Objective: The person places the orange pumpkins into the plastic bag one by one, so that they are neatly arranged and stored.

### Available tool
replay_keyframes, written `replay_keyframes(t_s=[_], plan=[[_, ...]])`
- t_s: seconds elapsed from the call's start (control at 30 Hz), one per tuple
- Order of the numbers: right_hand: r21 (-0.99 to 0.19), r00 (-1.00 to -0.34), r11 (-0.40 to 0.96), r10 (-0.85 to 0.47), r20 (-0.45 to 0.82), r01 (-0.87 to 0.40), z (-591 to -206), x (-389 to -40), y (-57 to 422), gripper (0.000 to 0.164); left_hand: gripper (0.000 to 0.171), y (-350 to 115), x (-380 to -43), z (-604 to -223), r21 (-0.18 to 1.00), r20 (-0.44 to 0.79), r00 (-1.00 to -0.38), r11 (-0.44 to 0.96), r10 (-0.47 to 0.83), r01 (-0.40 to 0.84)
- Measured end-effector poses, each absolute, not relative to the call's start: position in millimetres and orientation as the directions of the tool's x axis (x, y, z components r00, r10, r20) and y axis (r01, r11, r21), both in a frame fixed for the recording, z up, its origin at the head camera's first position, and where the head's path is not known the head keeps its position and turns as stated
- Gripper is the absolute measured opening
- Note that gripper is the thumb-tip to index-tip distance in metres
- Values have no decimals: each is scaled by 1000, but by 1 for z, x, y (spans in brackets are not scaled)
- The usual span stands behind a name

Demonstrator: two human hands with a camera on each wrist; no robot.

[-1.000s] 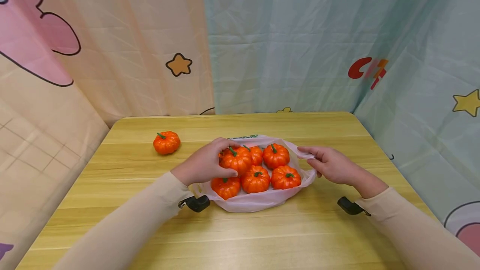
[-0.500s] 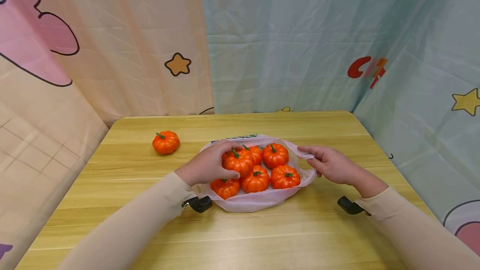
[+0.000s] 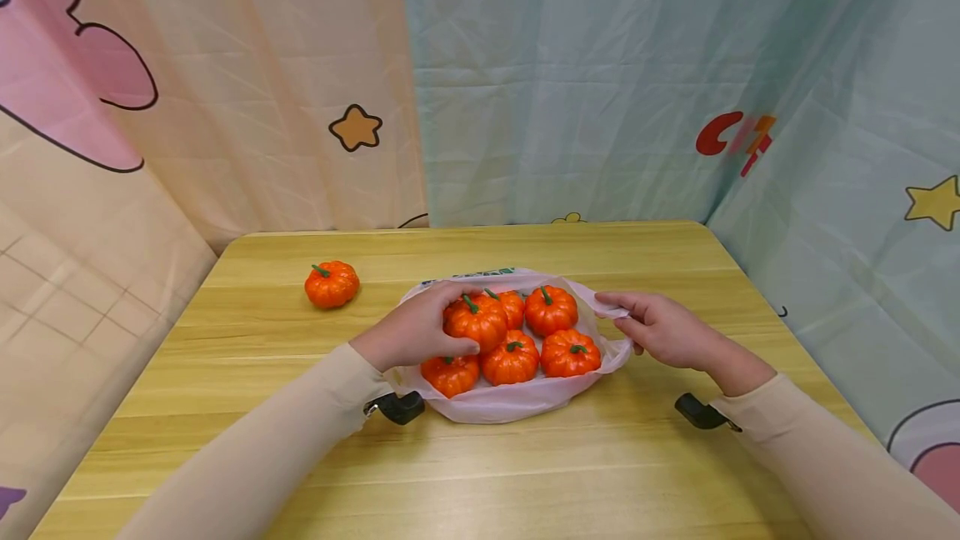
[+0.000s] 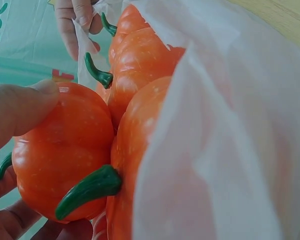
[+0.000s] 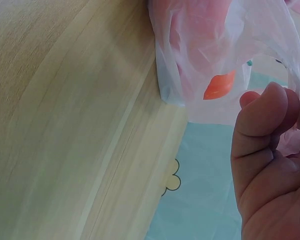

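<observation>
A thin white plastic bag (image 3: 517, 410) lies on the table with its mouth spread and several small orange pumpkins (image 3: 570, 354) with green stems inside. My left hand (image 3: 416, 323) reaches over the bag's left side and grips one pumpkin (image 3: 476, 323), thumb and fingers round it. In the left wrist view that held pumpkin (image 4: 65, 145) sits against another pumpkin (image 4: 140, 120) beside the bag's wall. My right hand (image 3: 663, 330) pinches the bag's right rim between thumb and fingers. The right wrist view shows the thumb (image 5: 262, 120) pressed to the film.
One more pumpkin (image 3: 332, 285) stands alone at the table's back left. Wood-grain table (image 3: 525, 482) surface surrounds the bag. Printed curtains (image 3: 637, 90) hang close behind the table and on both sides. A black wrist mount (image 3: 401, 408) overlaps the bag's left front in the head view.
My left hand has shifted slightly to the right with the pumpkin it grips, then come nearly to rest. The right hand keeps its pinch on the bag's rim.
</observation>
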State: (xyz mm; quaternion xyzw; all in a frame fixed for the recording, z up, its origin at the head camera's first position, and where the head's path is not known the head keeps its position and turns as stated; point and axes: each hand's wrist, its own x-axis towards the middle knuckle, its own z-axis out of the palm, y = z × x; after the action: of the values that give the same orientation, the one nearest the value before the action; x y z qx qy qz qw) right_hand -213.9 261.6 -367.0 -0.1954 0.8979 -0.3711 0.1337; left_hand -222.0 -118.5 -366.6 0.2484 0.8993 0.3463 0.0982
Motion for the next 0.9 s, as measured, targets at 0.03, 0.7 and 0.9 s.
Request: replay_keyframes(t_s=[0.03, 0.7, 0.9], plan=[[-720, -887, 646, -451, -94, -252, -367, -214, 261, 49, 72, -119, -222, -367, 673, -7, -858, 636, 514, 376], [-692, -893, 678, -437, -110, -248, -370, -216, 263, 48, 84, -119, -223, -367, 641, 6, -865, 662, 502, 389], [-689, -893, 685, -433, -122, -238, -370, -216, 262, 49, 88, -121, -223, -367, 657, -4, -862, 651, 507, 380]])
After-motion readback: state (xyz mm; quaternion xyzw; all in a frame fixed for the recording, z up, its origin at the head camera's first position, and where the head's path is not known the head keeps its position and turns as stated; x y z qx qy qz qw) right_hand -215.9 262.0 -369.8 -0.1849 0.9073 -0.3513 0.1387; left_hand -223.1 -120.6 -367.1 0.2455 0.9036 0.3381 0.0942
